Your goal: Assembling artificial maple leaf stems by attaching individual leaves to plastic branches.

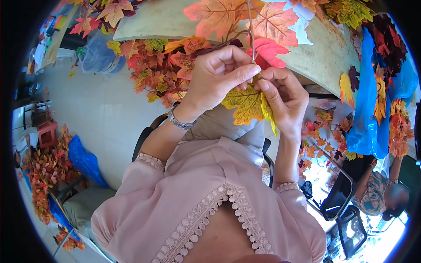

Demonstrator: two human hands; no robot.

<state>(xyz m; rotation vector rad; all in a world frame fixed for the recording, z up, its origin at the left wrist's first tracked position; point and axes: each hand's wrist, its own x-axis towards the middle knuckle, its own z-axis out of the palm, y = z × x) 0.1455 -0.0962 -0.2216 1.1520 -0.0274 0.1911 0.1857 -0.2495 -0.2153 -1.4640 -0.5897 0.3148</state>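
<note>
My left hand (223,72) pinches a thin brown stem (251,30) between thumb and fingers, close to its lower end. Just right of it, my right hand (284,94) is closed at the base of a yellow-green artificial maple leaf (245,105), which hangs below both hands. The leaf's own stalk is hidden by the fingertips. On the same brown stem, above the hands, spread a red leaf (268,51) and larger orange-pink leaves (274,23). A dark maroon leaf (219,47) shows behind my left hand.
A pale worktable (153,22) lies beyond my hands, with piles of artificial autumn leaves (153,65) below its edge. Blue plastic (366,101) hangs at the right. Another person (377,193) sits at the lower right by a chair (351,228). A red stool (47,133) stands far left.
</note>
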